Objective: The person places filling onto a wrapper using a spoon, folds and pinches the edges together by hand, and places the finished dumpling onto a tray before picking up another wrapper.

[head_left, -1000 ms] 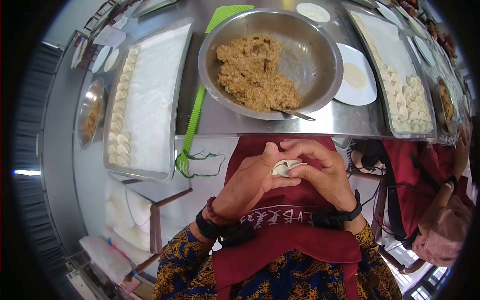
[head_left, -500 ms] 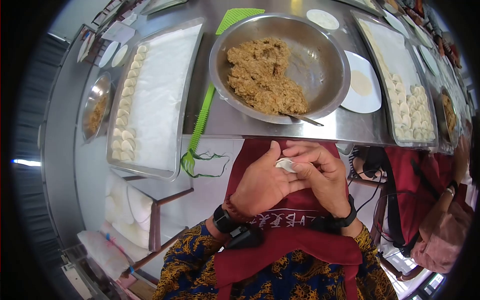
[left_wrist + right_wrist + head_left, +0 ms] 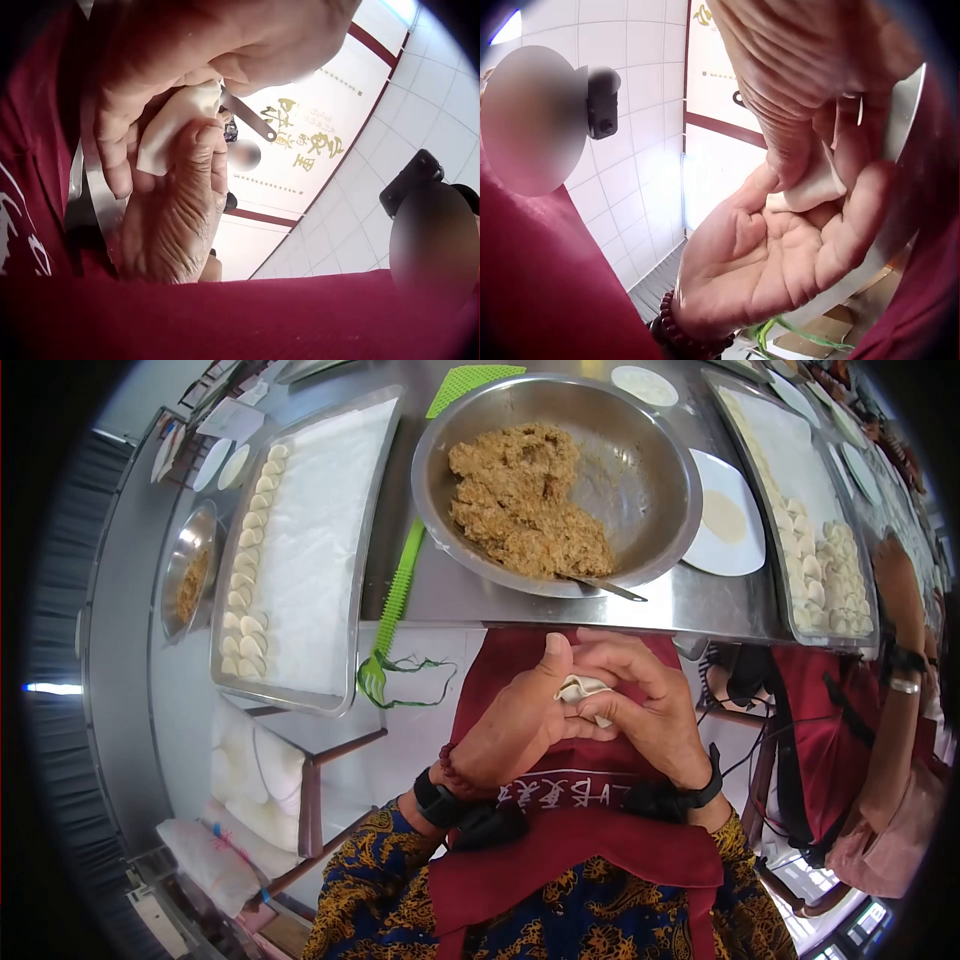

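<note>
Head view: both hands meet before the dark red apron (image 3: 600, 865), a folded dumpling (image 3: 583, 687) between them, just short of the bench (image 3: 720, 608). Cupped beneath it is the left hand (image 3: 515, 715), its fingers bent up around the dough and its thumb standing upright alongside; the right hand (image 3: 655, 710) pinches it, thumb laid across the near face (the right wrist view shows this most closely, though fingers hide part of the dough). Behind the left fingers, a dark beaded bracelet (image 3: 452, 770) circles the wrist.

Straight beyond the fingers stands a wide steel bowl (image 3: 655, 480), with brown filling (image 3: 525, 480) heaped mostly on its left side and a metal utensil (image 3: 615, 589) jutting over the rim nearest the fingers. Ahead and right of the fingers, a white plate (image 3: 745, 555) carries one round wrapper (image 3: 723, 517); farther right, a second tray (image 3: 780, 440) has bunched dumplings (image 3: 835, 575) at its near end.

Left of the fingers lies a paper-lined tray (image 3: 318, 540), a row of dumplings (image 3: 245, 570) along its outer side. Between that tray and the fingers, a green handle (image 3: 400, 575) reaches past the edge. Well to their right shows another person's arm (image 3: 893, 730).
</note>
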The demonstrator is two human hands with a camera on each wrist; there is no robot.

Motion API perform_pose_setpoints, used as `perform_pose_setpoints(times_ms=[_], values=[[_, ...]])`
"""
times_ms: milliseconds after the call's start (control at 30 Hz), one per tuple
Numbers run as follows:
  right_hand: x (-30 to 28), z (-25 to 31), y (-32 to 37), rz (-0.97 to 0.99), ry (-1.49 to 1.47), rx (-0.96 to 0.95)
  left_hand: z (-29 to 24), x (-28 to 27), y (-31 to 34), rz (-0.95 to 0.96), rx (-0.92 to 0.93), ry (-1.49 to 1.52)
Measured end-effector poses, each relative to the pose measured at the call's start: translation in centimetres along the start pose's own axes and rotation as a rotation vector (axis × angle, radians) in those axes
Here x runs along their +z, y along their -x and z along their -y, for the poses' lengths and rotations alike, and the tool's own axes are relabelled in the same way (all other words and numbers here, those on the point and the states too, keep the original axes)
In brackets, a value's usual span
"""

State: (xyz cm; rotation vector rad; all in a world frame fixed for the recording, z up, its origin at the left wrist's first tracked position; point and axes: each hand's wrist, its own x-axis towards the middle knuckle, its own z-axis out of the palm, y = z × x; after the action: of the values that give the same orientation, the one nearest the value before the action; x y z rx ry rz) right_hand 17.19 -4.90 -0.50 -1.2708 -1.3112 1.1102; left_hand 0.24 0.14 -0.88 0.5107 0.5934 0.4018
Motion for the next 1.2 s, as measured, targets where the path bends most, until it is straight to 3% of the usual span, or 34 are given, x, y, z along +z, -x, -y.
perform_pose_setpoints(times_ms=[67,133,333,500,600,833,967,1033,1167,1200], values=[[0.1,0.4,0.1,-0.026,-0.047,0.117,-0.2,0.3,0.1,-0.011,-0.009,-0.021],[-0.2,0.2,0.0,0.062,0.045,0.001,-0.4,0.4,0.2,-0.024,-0.017,-0.045],[-0.3,-0.6,0.3,0.039,-0.030,-0.004,-0.4,0.3,0.1,0.024,-0.013,-0.126],[-0.1,-1.4,0.3,-0.076,-0.098,-0.103,0.2,-0.3,-0.3,0.117,-0.055,0.278],[-0.1,-1.5,0.3,-0.099,-0.126,-0.099,0.6,-0.2,-0.5,0.086,-0.040,0.311],[-0.6,-1.0,0.1,-0.041,0.155,-0.167,0.5,0.1,-0.4,0.072,0.023,0.255],[-0.3,-0.6,0.2,-0.028,0.161,-0.155,-0.2,0.7,-0.1,0.017,0.027,0.131],[0.4,-0.1,0.3,-0.133,-0.085,0.028,-0.3,0.6,0.0,-0.009,0.021,0.084],[0.2,0.1,0.1,-0.120,0.023,0.040,-0.1,0.2,-0.2,0.012,0.002,0.060],[-0.2,-0.5,0.0,-0.067,0.084,-0.073,-0.1,0.2,-0.2,0.008,0.003,0.089]])
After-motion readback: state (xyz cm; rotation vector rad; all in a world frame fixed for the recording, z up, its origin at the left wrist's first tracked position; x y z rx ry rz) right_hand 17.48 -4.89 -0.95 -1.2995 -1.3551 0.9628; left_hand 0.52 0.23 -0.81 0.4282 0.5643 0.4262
